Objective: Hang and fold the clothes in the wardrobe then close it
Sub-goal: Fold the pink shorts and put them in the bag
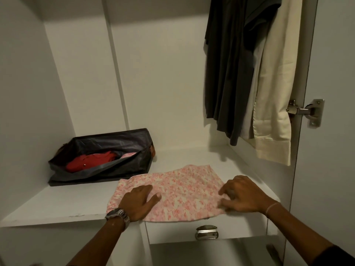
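A pink and white floral garment (178,191) lies folded flat on the white wardrobe shelf (57,204), near its front edge. My left hand (138,201), with a watch on the wrist, presses flat on the garment's left part. My right hand (244,194) rests on its right edge with fingers spread and slightly bent over the cloth. A dark shirt (230,70) and a cream garment (276,89) hang at the upper right inside the wardrobe.
A black fabric bag (107,143) with red clothing (90,160) inside sits at the back left of the shelf. Below the shelf is a drawer with a metal handle (206,232). A door hinge (307,110) shows at the right.
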